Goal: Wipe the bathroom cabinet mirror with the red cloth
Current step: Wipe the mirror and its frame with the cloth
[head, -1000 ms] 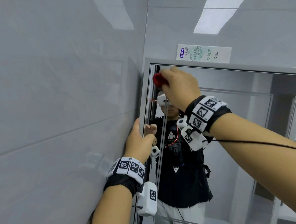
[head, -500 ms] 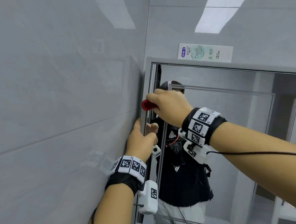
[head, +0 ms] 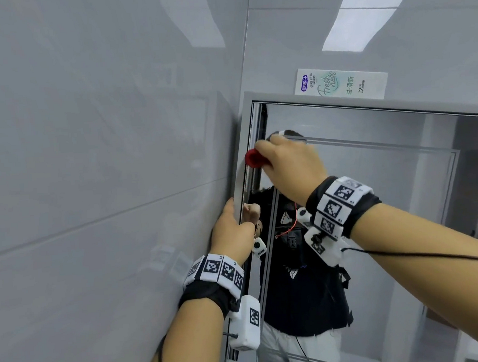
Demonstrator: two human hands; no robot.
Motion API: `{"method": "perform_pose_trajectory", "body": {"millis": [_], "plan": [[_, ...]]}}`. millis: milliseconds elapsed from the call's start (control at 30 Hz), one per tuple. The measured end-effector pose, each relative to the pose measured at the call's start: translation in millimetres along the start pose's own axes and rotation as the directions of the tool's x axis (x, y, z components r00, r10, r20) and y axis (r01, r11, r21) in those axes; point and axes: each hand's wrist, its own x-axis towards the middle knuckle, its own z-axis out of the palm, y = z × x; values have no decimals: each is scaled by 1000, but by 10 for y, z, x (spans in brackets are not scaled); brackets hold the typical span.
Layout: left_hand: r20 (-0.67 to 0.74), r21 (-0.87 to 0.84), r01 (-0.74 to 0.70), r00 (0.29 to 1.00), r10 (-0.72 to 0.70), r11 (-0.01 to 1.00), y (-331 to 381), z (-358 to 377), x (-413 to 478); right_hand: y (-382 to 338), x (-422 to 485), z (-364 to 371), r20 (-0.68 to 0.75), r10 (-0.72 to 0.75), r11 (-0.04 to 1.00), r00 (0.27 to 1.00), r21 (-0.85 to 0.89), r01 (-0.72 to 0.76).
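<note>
While the left hand (head: 231, 234) holds the free left edge of the cabinet mirror (head: 387, 199), the right hand (head: 290, 169) presses the red cloth (head: 253, 158) against this same edge, a little above the left hand. The right fingers are curled tightly round the cloth, which is bunched into a ball, so only a small red end shows beyond them. The left hand is wrapped round the door edge. Its fingertips pass behind the edge and I cannot see them directly.

One second ago the cloth was close to the top left corner of the mirror. Since then it has come down along the left edge, and in the last half second it has moved very little. The left hand has kept its place.

I judge that the person is wiping the border strip from the top downwards. The large middle and right part of the glass probably still waits for the cloth. A toothpaste box (head: 341, 84) lies on top of the cabinet, and the grey tiled wall (head: 105, 161) is just beside the edge.
</note>
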Motion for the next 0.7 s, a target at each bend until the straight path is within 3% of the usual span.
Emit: {"method": "perform_pose_trajectory", "body": {"millis": [67,200,367,533,700], "plan": [[-3,11,5,1000,-5,1000,6,-5,-13,14,-12,3,2,21,1000,1000,2,-21],[4,5,-6,1000,6,1000,-25,-6,5,-136,-255,64,205,-151,988,967,41,146],[-4,1,-31,1000,31,1000,-46,7,15,-12,-81,38,-5,20,999,1000,41,-20],[-32,-6,-83,996,83,997,-75,17,34,-200,-334,145,190,-181,983,965,25,179],[-14,9,-77,997,77,997,-93,13,49,58,-129,86,-57,53,998,997,38,-51]]}}
